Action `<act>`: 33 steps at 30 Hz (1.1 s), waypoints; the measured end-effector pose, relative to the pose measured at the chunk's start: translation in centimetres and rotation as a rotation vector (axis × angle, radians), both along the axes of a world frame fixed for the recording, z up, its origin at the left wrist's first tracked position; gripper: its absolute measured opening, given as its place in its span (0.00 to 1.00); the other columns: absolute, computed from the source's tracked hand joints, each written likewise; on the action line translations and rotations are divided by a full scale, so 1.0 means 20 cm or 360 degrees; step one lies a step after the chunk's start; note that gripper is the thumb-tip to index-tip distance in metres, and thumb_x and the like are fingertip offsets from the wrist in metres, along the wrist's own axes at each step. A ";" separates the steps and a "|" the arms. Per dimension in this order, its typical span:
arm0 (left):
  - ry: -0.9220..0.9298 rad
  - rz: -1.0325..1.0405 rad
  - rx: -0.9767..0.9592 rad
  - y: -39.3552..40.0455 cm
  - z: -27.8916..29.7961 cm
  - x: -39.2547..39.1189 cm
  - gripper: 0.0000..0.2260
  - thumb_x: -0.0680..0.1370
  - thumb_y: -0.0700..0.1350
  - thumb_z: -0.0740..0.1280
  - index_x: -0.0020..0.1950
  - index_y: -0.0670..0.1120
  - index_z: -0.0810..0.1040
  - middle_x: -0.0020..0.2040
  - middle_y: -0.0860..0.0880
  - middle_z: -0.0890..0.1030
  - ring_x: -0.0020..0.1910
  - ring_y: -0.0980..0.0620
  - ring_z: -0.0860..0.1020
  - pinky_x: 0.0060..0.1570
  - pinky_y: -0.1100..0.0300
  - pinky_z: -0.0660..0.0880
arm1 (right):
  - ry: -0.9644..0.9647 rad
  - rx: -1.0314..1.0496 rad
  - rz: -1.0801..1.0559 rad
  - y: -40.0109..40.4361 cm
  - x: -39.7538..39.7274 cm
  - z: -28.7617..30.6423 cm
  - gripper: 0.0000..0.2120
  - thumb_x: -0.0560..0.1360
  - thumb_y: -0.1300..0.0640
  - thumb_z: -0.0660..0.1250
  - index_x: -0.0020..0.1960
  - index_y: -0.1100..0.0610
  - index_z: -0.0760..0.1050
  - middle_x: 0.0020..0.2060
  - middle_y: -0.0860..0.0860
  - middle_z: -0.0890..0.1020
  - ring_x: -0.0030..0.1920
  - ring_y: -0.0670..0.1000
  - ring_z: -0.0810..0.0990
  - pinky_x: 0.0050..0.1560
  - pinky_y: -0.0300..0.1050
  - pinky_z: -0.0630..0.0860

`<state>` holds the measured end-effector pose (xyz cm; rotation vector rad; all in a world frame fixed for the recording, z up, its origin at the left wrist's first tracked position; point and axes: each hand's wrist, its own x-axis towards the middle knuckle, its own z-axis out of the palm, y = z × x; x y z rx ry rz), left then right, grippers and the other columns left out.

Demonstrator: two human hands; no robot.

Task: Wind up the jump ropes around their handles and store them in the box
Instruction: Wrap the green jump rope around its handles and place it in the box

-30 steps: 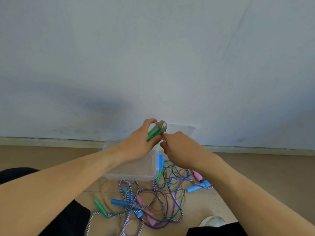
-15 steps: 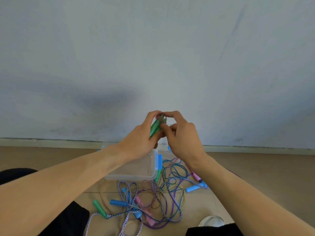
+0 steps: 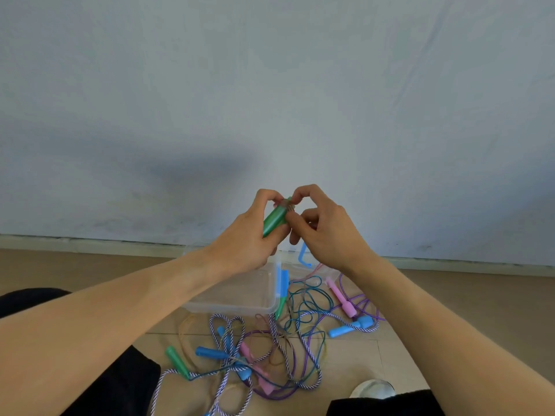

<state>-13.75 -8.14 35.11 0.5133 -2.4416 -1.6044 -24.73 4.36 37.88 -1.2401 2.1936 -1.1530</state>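
Note:
My left hand (image 3: 246, 238) grips a green jump-rope handle (image 3: 274, 219), held up in front of the wall, its top end wrapped in thin rope. My right hand (image 3: 321, 226) pinches that rope at the handle's top, thumb and forefinger curled over it. Below the hands stands a clear plastic box (image 3: 240, 298) with blue clips on its right side, partly hidden by my left forearm. In front of it lies a tangle of jump ropes (image 3: 270, 349) with green, blue and pink handles on the floor.
A pale wall with a skirting board rises right behind the box. A pink handle (image 3: 341, 297) and a light blue handle (image 3: 350, 327) lie right of the box. A white round object (image 3: 372, 389) sits near my right knee. My dark-clothed legs frame the bottom corners.
Both hands have risen a little with the green handle. My right hand moved from beside the handle up over its top end, where it now pinches the rope.

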 end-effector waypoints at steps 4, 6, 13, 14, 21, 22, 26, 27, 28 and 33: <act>-0.0034 -0.0091 -0.0014 -0.01 0.01 0.03 0.20 0.82 0.46 0.63 0.70 0.60 0.60 0.34 0.48 0.74 0.28 0.55 0.72 0.27 0.60 0.74 | -0.0072 0.0004 0.0061 0.02 -0.04 0.01 0.04 0.80 0.56 0.65 0.53 0.52 0.71 0.30 0.54 0.83 0.22 0.44 0.67 0.27 0.36 0.67; -0.0081 -0.0161 0.0061 0.00 0.02 0.04 0.22 0.82 0.43 0.62 0.73 0.58 0.60 0.33 0.48 0.73 0.26 0.57 0.70 0.27 0.61 0.72 | 0.0002 0.0044 0.0098 0.02 -0.03 -0.01 0.03 0.80 0.56 0.65 0.53 0.52 0.71 0.30 0.53 0.83 0.23 0.44 0.69 0.28 0.34 0.68; -0.0492 0.0093 0.0953 0.05 0.05 0.04 0.26 0.80 0.66 0.51 0.57 0.48 0.76 0.31 0.48 0.70 0.23 0.53 0.64 0.22 0.66 0.60 | 0.0117 0.0171 0.0191 0.01 -0.01 -0.06 0.05 0.81 0.53 0.62 0.55 0.53 0.71 0.28 0.51 0.81 0.23 0.43 0.72 0.29 0.32 0.69; -0.0512 0.0128 0.0936 0.04 0.03 0.04 0.29 0.79 0.68 0.49 0.56 0.47 0.78 0.29 0.49 0.70 0.23 0.53 0.63 0.22 0.66 0.58 | 0.0123 0.0184 0.0192 0.01 -0.01 -0.06 0.05 0.81 0.53 0.62 0.55 0.53 0.71 0.29 0.51 0.82 0.23 0.42 0.73 0.29 0.32 0.69; -0.0583 0.0177 0.0518 -0.01 -0.05 -0.02 0.29 0.81 0.65 0.51 0.49 0.43 0.81 0.28 0.48 0.72 0.20 0.52 0.64 0.22 0.66 0.58 | 0.0562 0.0663 0.0301 0.01 -0.01 -0.03 0.17 0.79 0.51 0.64 0.66 0.53 0.69 0.45 0.51 0.84 0.48 0.51 0.80 0.49 0.48 0.77; -0.0592 0.0176 0.0451 0.00 -0.07 -0.02 0.29 0.81 0.65 0.51 0.48 0.43 0.81 0.28 0.47 0.73 0.20 0.52 0.64 0.22 0.66 0.59 | 0.0695 0.0782 0.0302 0.01 -0.01 -0.02 0.17 0.78 0.53 0.64 0.66 0.53 0.69 0.48 0.52 0.83 0.50 0.54 0.79 0.50 0.50 0.76; -0.0653 0.0130 0.0067 0.03 -0.11 -0.03 0.31 0.82 0.63 0.52 0.41 0.41 0.83 0.28 0.47 0.76 0.23 0.50 0.71 0.28 0.62 0.68 | 0.1131 0.1062 0.0298 0.00 0.04 0.04 0.06 0.77 0.56 0.64 0.52 0.57 0.75 0.44 0.52 0.76 0.41 0.55 0.75 0.40 0.46 0.70; -0.0661 0.0071 -0.0169 0.04 -0.11 -0.03 0.28 0.83 0.60 0.53 0.41 0.42 0.82 0.29 0.48 0.78 0.26 0.49 0.74 0.33 0.60 0.71 | 0.1176 0.1109 0.0318 0.00 0.06 0.06 0.06 0.77 0.55 0.65 0.50 0.56 0.76 0.41 0.51 0.72 0.40 0.54 0.73 0.40 0.46 0.70; -0.0700 -0.0037 -0.0404 0.05 -0.11 -0.04 0.21 0.84 0.54 0.55 0.43 0.45 0.82 0.33 0.47 0.81 0.31 0.48 0.78 0.38 0.57 0.72 | 0.1196 0.1157 0.0344 0.00 0.07 0.07 0.05 0.76 0.54 0.66 0.47 0.56 0.76 0.39 0.51 0.70 0.41 0.55 0.74 0.39 0.45 0.69; -0.1117 -0.0662 -0.0286 0.09 -0.16 0.00 0.21 0.84 0.54 0.53 0.56 0.41 0.79 0.39 0.46 0.81 0.29 0.49 0.74 0.29 0.56 0.72 | 0.0757 0.1215 0.0663 0.02 0.06 0.07 0.13 0.68 0.45 0.75 0.37 0.55 0.81 0.31 0.50 0.80 0.36 0.51 0.80 0.34 0.43 0.73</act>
